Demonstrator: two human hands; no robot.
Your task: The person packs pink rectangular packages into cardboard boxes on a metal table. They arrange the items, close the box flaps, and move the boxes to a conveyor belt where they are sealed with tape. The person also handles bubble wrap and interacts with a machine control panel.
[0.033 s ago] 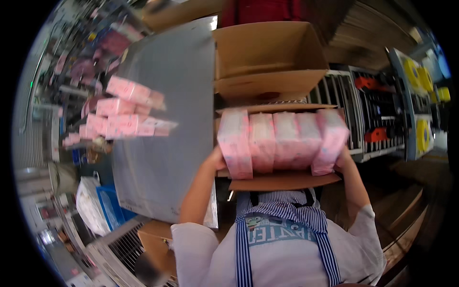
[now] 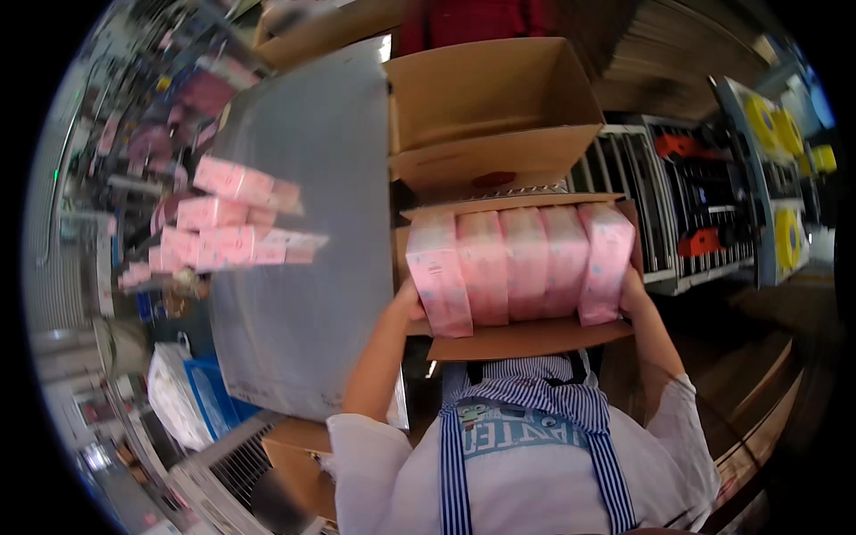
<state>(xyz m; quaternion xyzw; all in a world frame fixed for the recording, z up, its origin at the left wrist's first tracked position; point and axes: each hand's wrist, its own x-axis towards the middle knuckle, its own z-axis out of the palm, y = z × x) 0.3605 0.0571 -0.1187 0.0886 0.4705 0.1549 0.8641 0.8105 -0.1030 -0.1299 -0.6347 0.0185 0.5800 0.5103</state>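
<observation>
Between my hands stands a row of several pink wrapped packs, which look like tissue packs, pressed side by side over an open cardboard carton. The two end packs lean and sit slightly proud of the middle ones. My left hand presses the left end of the row, its fingers partly hidden behind the pack. At the opposite end, my right hand grips the right pack's outer side. Carton flaps show at the near and far sides of the row; how deep the packs sit inside cannot be made out.
A second open carton stands just beyond. To the left, a grey metal table carries a stack of pink packs. A roller conveyor with a tape machine lies right. A blue crate sits lower left.
The row of packs has shifted slightly left between my hands, and its right end pack stands a little straighter. Both hands keep their hold; the whole view has moved slightly.
</observation>
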